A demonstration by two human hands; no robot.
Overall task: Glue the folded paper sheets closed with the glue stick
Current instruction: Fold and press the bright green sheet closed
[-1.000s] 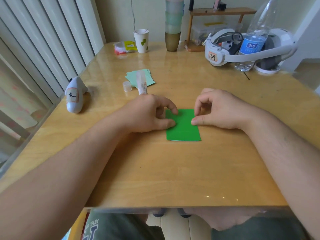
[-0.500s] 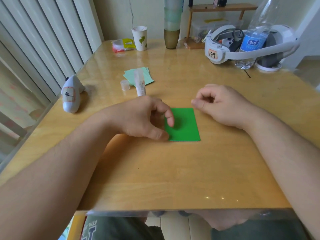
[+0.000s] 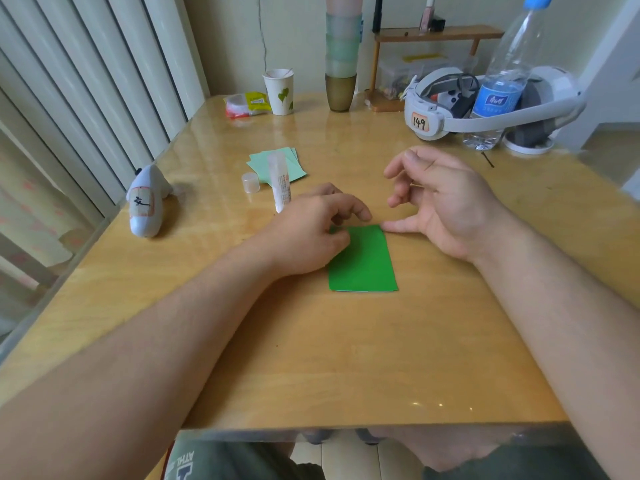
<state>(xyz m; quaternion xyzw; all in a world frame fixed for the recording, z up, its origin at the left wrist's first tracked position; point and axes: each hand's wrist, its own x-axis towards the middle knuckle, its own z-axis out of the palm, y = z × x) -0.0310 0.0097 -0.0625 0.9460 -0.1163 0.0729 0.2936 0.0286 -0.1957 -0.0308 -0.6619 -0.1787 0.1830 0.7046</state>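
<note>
A dark green folded paper sheet point(image 3: 363, 261) lies flat in the middle of the wooden table point(image 3: 346, 358). My left hand point(image 3: 308, 233) sits over its far left corner, with curled fingers and the thumb pinching that corner. My right hand point(image 3: 446, 206) hovers beyond the sheet's far right corner. Its thumb tip touches that corner, and its fingers are loosely spread in the air. The uncapped white glue stick point(image 3: 280, 183) stands upright just behind my left hand, its clear cap point(image 3: 250, 182) beside it. Pale green sheets point(image 3: 294, 164) lie behind the stick.
A white shark-shaped object point(image 3: 147, 206) lies at the table's left edge. At the back stand a paper cup point(image 3: 278, 91), a snack packet point(image 3: 246, 105), stacked cups point(image 3: 341, 64), a small wooden shelf point(image 3: 436, 32), a white headset point(image 3: 450, 116) and a water bottle point(image 3: 502, 81).
My left hand slid from the sheet's near left edge up to its far left corner. My right hand lifted off the sheet and opened, its thumb now touching the far right corner.
</note>
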